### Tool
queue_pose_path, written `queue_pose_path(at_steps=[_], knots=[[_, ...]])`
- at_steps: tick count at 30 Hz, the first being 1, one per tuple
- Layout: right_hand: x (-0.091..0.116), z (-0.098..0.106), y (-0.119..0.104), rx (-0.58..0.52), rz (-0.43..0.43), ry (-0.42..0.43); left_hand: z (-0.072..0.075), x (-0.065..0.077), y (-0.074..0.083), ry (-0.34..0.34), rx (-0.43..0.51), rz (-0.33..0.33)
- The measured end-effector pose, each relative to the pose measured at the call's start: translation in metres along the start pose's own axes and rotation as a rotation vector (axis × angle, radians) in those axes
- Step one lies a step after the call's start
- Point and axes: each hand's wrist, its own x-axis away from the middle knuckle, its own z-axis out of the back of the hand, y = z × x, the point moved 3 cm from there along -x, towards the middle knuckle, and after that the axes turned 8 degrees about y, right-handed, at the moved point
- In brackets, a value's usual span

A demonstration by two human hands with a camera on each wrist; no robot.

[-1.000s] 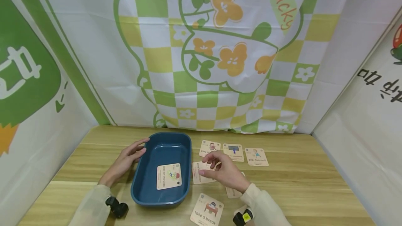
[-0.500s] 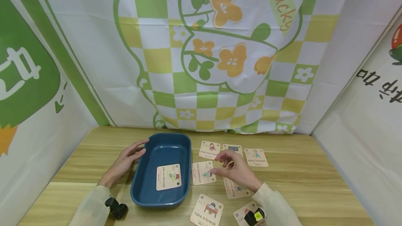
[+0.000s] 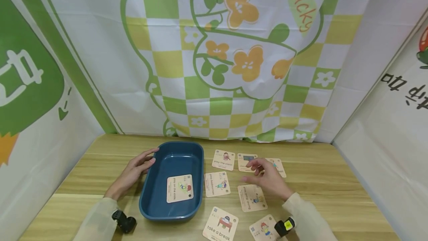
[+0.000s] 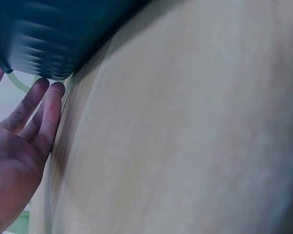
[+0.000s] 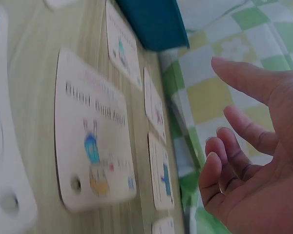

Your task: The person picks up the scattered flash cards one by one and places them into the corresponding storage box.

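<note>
Checked cloth [image 3: 220, 107] with a flower print hangs at the far side of the wood-grain worktop [image 3: 331, 200]. From the head, a blue tray [image 3: 175, 164] stands left of centre, with the slide card [image 3: 180, 188] lying face up in its near half. The left hand [image 3: 132, 174] rests stretched fingers against the tray's left rim and pinches nothing that shows. Since a second ago the right hand [image 3: 267, 177] has moved right, away from the tray, so the badminton card [image 3: 215, 185] and ping-pong card [image 3: 252, 198] now show nearly whole. It partly hides the football card [image 3: 279, 166] and a corner of the blackboard card [image 3: 247, 159]; the violin card [image 3: 223, 160] lies left of these. Nearer are the take-a-break card [image 3: 220, 224] and a girl card [image 3: 262, 230], partly behind a black wrist device [image 3: 284, 228]. As I judge it, one card is in the tray, seven are outside and none is being carried.

From the left wrist, long, parted fingers reach the tray's ribbed outer wall; whether every tip touches, I cannot tell.

From the right wrist, the thumb stands apart from loosely bent fingers, with nothing between, clear of the cards.
</note>
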Motion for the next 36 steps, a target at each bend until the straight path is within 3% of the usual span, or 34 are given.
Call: queue_pose_path(at_steps=[16, 36], knots=[[-0.018, 0.037, 0.039, 0.137, -0.077, 0.088, 0.0, 0.0, 0.003, 0.005, -0.007, -0.001], [-0.029, 0.067, 0.078, 0.284, -0.234, 0.087, -0.001, 0.001, 0.0, 0.001, 0.006, -0.01]])
